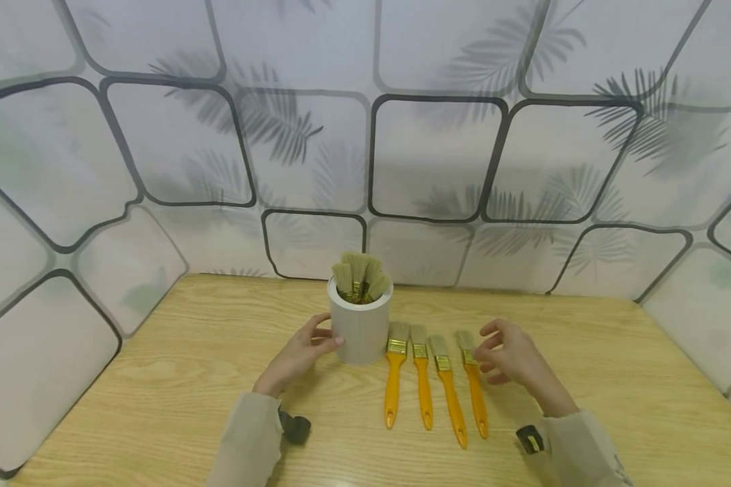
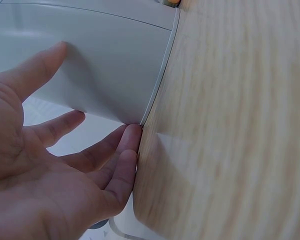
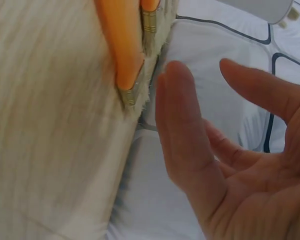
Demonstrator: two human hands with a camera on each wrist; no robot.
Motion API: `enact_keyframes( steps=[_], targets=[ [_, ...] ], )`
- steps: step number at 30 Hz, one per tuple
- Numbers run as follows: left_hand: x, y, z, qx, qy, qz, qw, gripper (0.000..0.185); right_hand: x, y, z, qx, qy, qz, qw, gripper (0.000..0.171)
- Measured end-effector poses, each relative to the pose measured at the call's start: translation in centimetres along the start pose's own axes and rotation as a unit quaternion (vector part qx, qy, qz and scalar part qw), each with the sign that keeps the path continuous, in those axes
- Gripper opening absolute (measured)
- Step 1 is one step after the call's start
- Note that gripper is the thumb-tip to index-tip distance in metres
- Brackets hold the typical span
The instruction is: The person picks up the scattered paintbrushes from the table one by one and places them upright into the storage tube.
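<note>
The person's left hand (image 1: 304,352) is up against the white cylinder pot (image 1: 361,323), fingers fairly straight and spread, with the fingertips touching its left wall and the thumb at its side. It's more resting against the pot than gripping it. The pot stands upright on the wooden table (image 1: 176,365), right at those fingertips, with a bunch of brushes (image 1: 358,277) in it, bristles up. The right hand (image 1: 512,357) hovers loosely open, fingers relaxed and a bit bent, holding nothing. Just off its fingertips lies the nearest brush (image 1: 472,381), the rightmost of 4 orange-handled ones lying side by side between that hand and the pot. Can't tell if a fingertip actually touches its ferrule. The leftmost brush (image 1: 394,379) lies just beside the pot's base.
</note>
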State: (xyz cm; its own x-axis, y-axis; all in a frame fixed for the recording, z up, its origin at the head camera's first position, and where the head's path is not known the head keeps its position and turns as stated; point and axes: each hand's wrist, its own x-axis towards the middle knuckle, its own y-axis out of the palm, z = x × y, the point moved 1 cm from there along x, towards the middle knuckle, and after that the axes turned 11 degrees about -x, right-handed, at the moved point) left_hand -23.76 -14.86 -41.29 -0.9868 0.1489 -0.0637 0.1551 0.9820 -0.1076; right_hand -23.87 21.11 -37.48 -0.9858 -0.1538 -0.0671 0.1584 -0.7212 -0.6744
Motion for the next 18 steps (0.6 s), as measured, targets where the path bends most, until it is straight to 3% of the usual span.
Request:
enact_keyframes(
  steps=[8,18],
  targets=[
    [-0.1,0.0,-0.1,0.000,0.001,0.001,1.0000,0.071,0.1,0.4,-0.9,0.001,0.022,0.048,0.999,0.061],
    [-0.2,-0.1,-0.1,-0.001,0.002,0.008,1.0000,0.072,0.2,1.0,-1.6,0.005,0.031,0.078,0.996,0.070]
  ],
)
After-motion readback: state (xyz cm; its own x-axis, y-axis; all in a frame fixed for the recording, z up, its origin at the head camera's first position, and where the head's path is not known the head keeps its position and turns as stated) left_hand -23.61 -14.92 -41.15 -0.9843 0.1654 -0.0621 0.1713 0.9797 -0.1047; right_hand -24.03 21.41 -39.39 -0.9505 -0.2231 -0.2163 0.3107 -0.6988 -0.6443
